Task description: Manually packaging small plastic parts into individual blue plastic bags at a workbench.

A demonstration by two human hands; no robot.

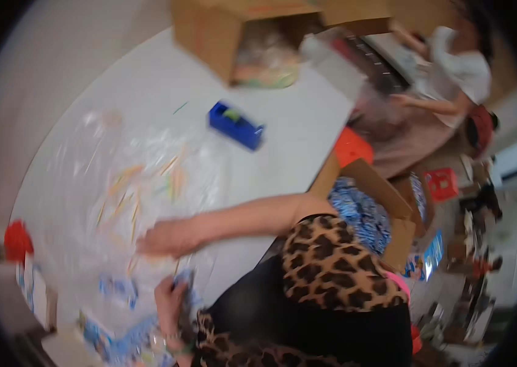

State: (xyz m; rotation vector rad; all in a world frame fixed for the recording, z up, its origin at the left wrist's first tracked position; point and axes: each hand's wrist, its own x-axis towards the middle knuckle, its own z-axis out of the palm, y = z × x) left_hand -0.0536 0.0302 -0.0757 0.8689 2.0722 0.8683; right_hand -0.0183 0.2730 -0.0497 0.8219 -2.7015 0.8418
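On a white table, beside the right hand, its grip unclear, yellow sticks slant toward upper right.

My right grip is motion-blurred; its fingertips and whatever lies beneath them cannot be resolved. My left grip adjoins a blurred blue-and-white packet; contact is indeterminate. Thin yellow-orange sticks are too blurred to count. The upper edge truncates the brown cardboard carton.
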